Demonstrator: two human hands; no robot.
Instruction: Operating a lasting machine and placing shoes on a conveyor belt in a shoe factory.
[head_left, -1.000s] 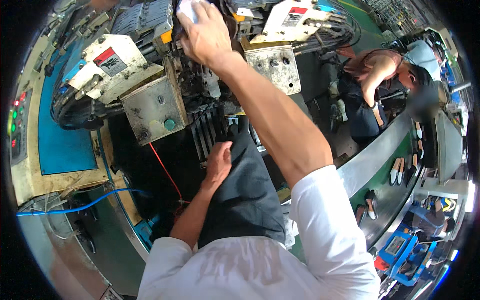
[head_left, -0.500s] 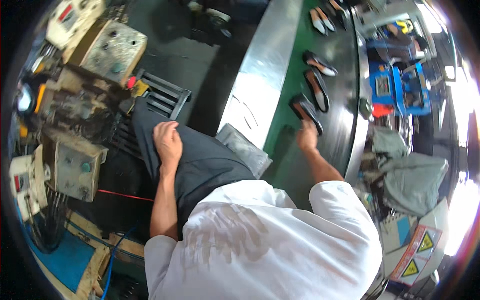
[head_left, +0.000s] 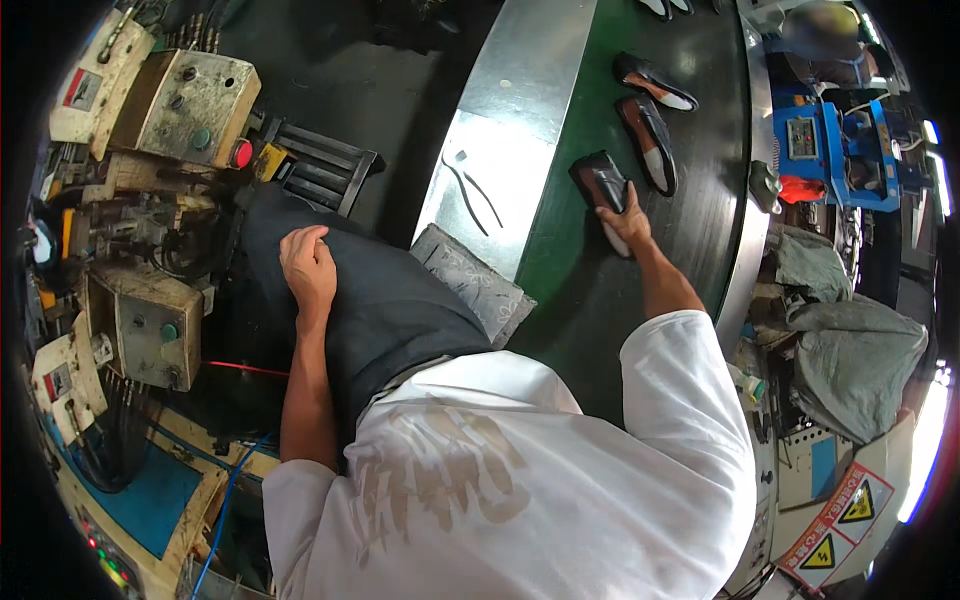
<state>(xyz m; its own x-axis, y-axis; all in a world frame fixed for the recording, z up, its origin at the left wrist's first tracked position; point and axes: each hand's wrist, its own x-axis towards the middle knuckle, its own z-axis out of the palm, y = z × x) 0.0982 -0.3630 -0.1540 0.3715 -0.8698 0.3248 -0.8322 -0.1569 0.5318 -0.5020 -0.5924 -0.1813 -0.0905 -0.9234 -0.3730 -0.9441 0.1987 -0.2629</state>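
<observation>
Right of centre, the right hand [head_left: 630, 222] now clamps its grip on a black shoe [head_left: 601, 186], seemingly secured; left hand's [head_left: 308, 268] grip unclear.

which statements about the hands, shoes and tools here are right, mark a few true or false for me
1. The right hand grips a black shoe. True.
2. The left hand holds a shoe too. False: it lies over the dark trousers.
3. A slender dark tool lies on the shiny metal ledge. True.
4. The red round button is at the picture's right. False: it is at the left.
</observation>
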